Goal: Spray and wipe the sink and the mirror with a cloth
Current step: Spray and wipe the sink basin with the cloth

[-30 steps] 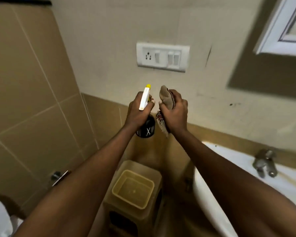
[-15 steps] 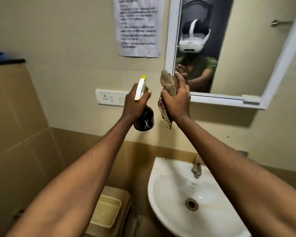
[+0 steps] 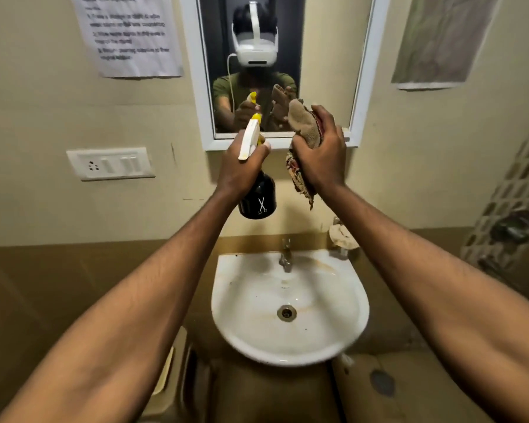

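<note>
Hands both raised in front of the wall, side by side, just apart. Left hand [image 3: 242,169] wrapped round the neck of one spray bottle [image 3: 257,190], black body with a white scissors mark, white trigger head and yellow nozzle aimed toward the mirror; index finger lies over the trigger. Right hand [image 3: 321,157] clenched round one bunched cloth [image 3: 303,123], tan and reddish, one end sticking up above the fist and a frayed end hanging below it. One mirror [image 3: 327,56] with a white frame on the wall straight ahead, its lower edge just behind the hands; it reflects a person in a green shirt wearing a white headset. One white sink [image 3: 287,306] below the hands, well apart from them, brownish stains in the bowl, one round drain [image 3: 286,312], one metal tap [image 3: 285,257] at the back rim. One switch plate [image 3: 110,163] on the wall to the left. One printed paper notice [image 3: 129,35] above it, text too blurred to read. One whitish lump [image 3: 344,236] near the sink's back right corner, cannot tell what it is
</note>
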Demonstrator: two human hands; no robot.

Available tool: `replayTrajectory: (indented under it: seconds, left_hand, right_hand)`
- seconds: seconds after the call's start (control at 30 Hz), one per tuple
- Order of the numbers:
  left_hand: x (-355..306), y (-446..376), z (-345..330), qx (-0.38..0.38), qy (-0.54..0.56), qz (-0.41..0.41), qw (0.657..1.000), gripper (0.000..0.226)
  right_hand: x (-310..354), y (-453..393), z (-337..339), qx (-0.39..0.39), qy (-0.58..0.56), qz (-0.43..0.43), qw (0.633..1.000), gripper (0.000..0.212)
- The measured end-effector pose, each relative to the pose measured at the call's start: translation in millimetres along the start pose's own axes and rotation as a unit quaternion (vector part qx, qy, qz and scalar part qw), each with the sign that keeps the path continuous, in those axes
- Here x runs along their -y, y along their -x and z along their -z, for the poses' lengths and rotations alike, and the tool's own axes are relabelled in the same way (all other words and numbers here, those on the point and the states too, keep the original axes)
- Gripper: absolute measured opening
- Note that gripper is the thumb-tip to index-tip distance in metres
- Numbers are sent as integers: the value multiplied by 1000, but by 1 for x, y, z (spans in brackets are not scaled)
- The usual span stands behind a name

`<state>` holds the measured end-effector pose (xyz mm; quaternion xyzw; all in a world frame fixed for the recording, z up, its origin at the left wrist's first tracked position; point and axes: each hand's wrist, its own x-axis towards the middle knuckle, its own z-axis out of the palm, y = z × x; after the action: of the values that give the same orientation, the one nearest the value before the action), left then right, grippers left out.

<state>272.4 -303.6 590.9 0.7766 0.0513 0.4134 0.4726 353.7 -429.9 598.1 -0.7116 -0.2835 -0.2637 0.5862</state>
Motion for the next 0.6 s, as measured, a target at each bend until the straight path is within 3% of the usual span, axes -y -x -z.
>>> replayTrajectory:
  seconds: [0.17, 0.6]
  left_hand:
    - [31, 30, -42, 47, 5, 19, 999, 12]
    - [156, 107, -166, 132, 4, 188, 973, 8]
  right_hand:
    - [-44, 19, 29, -9, 59, -45, 997, 56]
    - [-232, 95, 55, 52, 97, -165, 980, 52]
